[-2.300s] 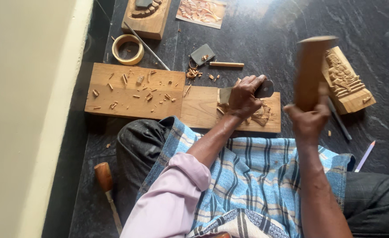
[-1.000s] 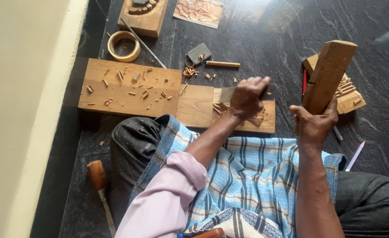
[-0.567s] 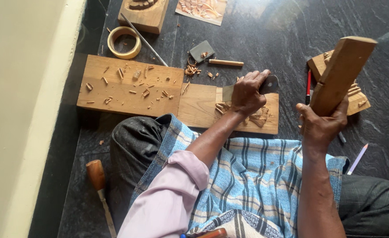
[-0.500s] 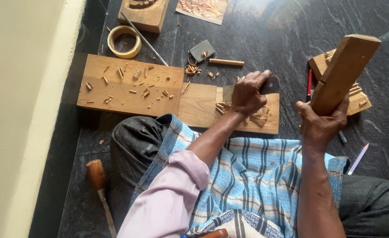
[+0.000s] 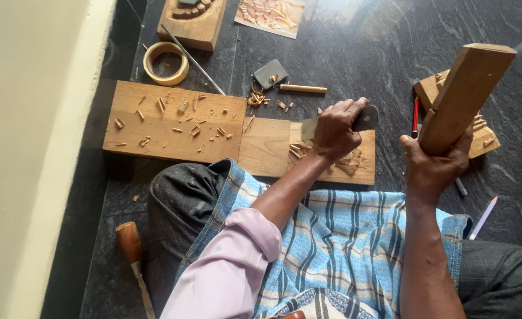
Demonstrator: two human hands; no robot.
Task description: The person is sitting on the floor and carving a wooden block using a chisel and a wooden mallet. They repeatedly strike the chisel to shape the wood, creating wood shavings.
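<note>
A: Left hand (image 5: 337,127)?
B: Grip closed round a chisel (image 5: 364,118), its blade end down on the small wooden board (image 5: 272,147), near the board's far right edge. Carved shavings just beside the hand.

A: Right hand (image 5: 435,168)?
B: Grip closed on the low end of a wooden mallet block (image 5: 464,94), held tilted and raised, well apart from the chisel, right of the board's right edge.

A: Around it?
B: Long plank (image 5: 166,121) butts against the board's left edge, chips scattered on it. Tape roll (image 5: 166,62) and a thin metal rod (image 5: 193,59) beyond the plank's far edge. Carved block (image 5: 479,133) partly hidden behind the mallet, red pencil (image 5: 415,115) just beside it.

A: Open room?
B: Bare dark floor (image 5: 361,53) far of the board. Wall edges the left side. Wooden-handled tool (image 5: 134,257) lies near left, beside the knee.
</note>
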